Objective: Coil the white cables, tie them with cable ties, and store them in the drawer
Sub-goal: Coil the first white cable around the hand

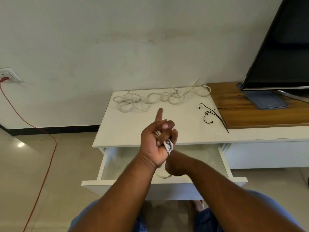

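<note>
Cable coil (168,145), white: held over open drawer (104,164), gripped in left hand (153,146), fingers (167,125) curled round it, index sticking up. Right hand (171,163): mostly hidden behind left; we can't tell its grip. Loose white cables (150,100): tangled at back of table (127,131). Black cable ties (213,114): on table, right side, apart from cables.

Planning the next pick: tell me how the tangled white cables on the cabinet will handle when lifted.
Probably floppy: the tangled white cables lie in slack, uneven loops. Likely to drag one another, since strands cross. Seemingly light, being thin.
</note>
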